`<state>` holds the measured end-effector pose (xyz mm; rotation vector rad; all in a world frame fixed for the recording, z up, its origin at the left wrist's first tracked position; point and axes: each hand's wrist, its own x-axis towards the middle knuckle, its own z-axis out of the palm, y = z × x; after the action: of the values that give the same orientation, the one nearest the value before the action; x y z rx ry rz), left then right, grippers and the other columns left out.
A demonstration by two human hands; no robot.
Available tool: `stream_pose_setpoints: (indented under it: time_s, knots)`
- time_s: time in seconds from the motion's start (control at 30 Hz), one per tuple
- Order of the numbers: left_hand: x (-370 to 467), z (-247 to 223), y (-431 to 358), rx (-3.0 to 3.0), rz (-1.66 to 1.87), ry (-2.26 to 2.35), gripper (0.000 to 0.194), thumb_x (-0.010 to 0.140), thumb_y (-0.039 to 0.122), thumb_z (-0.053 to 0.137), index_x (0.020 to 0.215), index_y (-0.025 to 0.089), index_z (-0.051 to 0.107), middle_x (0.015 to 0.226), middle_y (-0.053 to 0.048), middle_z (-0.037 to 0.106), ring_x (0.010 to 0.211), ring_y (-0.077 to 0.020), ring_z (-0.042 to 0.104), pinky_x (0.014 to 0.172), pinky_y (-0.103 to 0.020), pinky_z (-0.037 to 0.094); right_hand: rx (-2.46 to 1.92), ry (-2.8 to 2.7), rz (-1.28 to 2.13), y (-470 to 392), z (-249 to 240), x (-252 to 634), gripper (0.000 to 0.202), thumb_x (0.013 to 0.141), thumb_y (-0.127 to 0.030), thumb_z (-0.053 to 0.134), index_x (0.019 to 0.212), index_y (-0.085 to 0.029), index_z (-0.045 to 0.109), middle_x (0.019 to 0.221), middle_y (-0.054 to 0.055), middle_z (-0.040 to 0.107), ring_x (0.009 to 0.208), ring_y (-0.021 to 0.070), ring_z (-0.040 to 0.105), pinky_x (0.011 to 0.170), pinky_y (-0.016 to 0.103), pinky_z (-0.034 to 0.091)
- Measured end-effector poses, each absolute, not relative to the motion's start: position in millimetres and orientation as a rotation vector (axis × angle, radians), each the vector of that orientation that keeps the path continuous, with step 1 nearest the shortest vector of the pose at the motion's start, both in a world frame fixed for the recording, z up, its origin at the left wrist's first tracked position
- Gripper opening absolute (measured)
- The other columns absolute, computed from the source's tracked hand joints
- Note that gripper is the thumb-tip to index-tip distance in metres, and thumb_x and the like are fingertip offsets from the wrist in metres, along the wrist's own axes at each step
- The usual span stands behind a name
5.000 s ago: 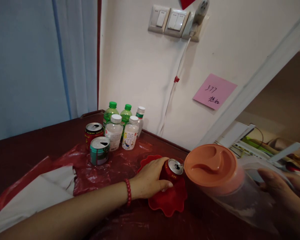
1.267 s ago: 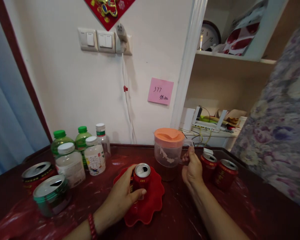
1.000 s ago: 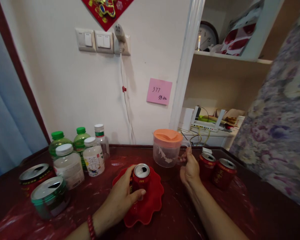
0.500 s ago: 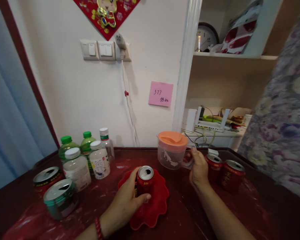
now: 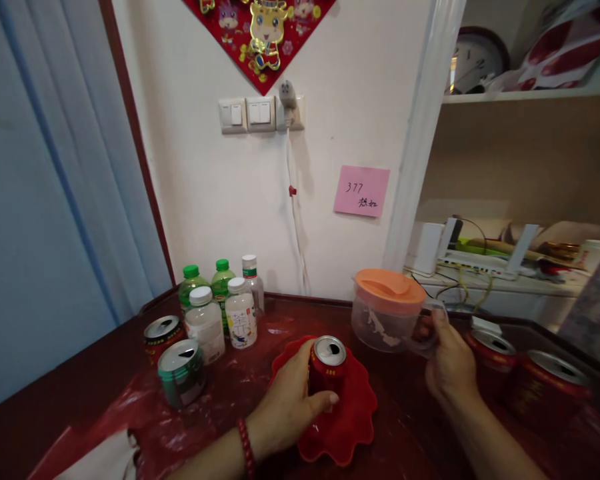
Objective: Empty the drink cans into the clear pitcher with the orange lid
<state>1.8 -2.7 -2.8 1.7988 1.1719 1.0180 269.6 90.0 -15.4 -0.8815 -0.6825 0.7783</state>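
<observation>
My left hand (image 5: 293, 403), with a red bead bracelet (image 5: 245, 448) at the wrist, is closed around an opened red drink can (image 5: 329, 363). The can stands upright on a red plate (image 5: 353, 433) with a scalloped rim. My right hand (image 5: 453, 363) grips the handle of a clear plastic pitcher (image 5: 375, 323) with an orange lid (image 5: 391, 288). The pitcher is upright on the table, behind and to the right of the plate.
At left stand a green can (image 5: 181, 377), a dark red can (image 5: 163, 333), white-capped jars (image 5: 241, 320) and green-capped bottles (image 5: 191, 283). Two red cans (image 5: 545, 393) stand by my right forearm. Behind them a shelf holds a white router (image 5: 475, 260). The wall (image 5: 220, 193) bounds the table's back.
The view has turned left, so everything appears shifted to the right. Both hands keep their hold on the can and the pitcher handle. Light cloth now shows at the lower left.
</observation>
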Motion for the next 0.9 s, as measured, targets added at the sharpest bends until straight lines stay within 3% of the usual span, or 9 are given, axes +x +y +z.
stream_pose_setpoints:
  time_s: [0.17,0.37,0.53,0.63,0.7,0.77,0.83,0.9]
  knots:
    - [2,-1,-3,1.812,1.019,1.191,0.074,0.076,0.018,0.074,0.144,0.024,0.047,0.145,-0.012,0.057,0.136,-0.0342,0.049,0.117,-0.053,0.034,-0.905,-0.702,0.725,91,-14,270,0.032,0.097,-0.044,0.065,0.082,-0.015,0.062,0.069,-0.005,0.057,0.056,0.0096,0.055,0.056,0.024,0.049]
    - [2,1,-2,1.804,0.995,1.228,0.076,0.076,0.023,0.073,0.147,0.022,0.044,0.142,-0.014,0.059,0.13,-0.0353,0.054,0.111,-0.052,0.041,-0.887,-0.623,0.392,93,9,282,0.019,0.092,-0.033,0.071,0.094,-0.016,0.061,0.089,-0.001,0.061,0.077,0.0147,0.06,0.072,0.032,0.052]
    - [4,-1,0,1.743,1.026,1.179,0.073,0.078,0.024,0.072,0.145,0.022,0.044,0.14,-0.014,0.06,0.125,-0.0334,0.059,0.106,-0.049,0.047,-0.832,-0.7,0.092,64,55,282,0.032,0.083,-0.043,0.073,0.095,-0.021,0.052,0.088,-0.002,0.053,0.08,0.0149,0.054,0.08,0.032,0.046]
    - [7,6,-3,1.684,1.041,1.08,0.07,0.078,0.028,0.073,0.142,0.021,0.045,0.143,-0.014,0.058,0.124,-0.032,0.06,0.102,-0.046,0.051,-0.831,-0.986,0.158,36,80,263,0.027,0.086,-0.046,0.066,0.087,-0.022,0.053,0.077,-0.003,0.052,0.07,0.0143,0.053,0.066,0.028,0.045]
    - [10,12,-6,1.661,1.046,1.015,0.068,0.08,0.032,0.073,0.141,0.022,0.046,0.145,-0.014,0.057,0.121,-0.0317,0.063,0.098,-0.045,0.055,-0.851,-1.301,0.295,17,92,246,0.022,0.088,-0.042,0.065,0.085,-0.021,0.06,0.077,-0.001,0.06,0.068,0.0152,0.058,0.062,0.028,0.047]
    - [12,18,-8,1.718,1.061,1.0,0.066,0.081,0.036,0.074,0.14,0.024,0.048,0.145,-0.013,0.058,0.124,-0.0322,0.062,0.102,-0.046,0.053,-0.866,-1.627,0.421,1,100,231,0.019,0.08,-0.037,0.077,0.088,-0.021,0.07,0.081,0.0,0.068,0.073,0.0166,0.064,0.064,0.027,0.051]
    - [13,20,-9,1.814,1.09,0.987,0.066,0.081,0.044,0.075,0.14,0.025,0.05,0.145,-0.012,0.059,0.129,-0.0341,0.059,0.108,-0.047,0.049,-0.908,-1.926,0.492,-10,104,221,0.045,0.071,-0.039,0.085,0.111,-0.024,0.073,0.106,0.004,0.072,0.094,0.0225,0.068,0.082,0.035,0.054]
    - [13,19,-9,1.881,1.116,0.958,0.073,0.08,0.056,0.074,0.141,0.026,0.049,0.146,-0.012,0.058,0.132,-0.0367,0.056,0.11,-0.048,0.048,-1.019,-2.2,0.517,-18,107,216,0.077,0.068,-0.047,0.087,0.137,-0.025,0.061,0.128,0.008,0.066,0.114,0.0291,0.063,0.096,0.044,0.051]
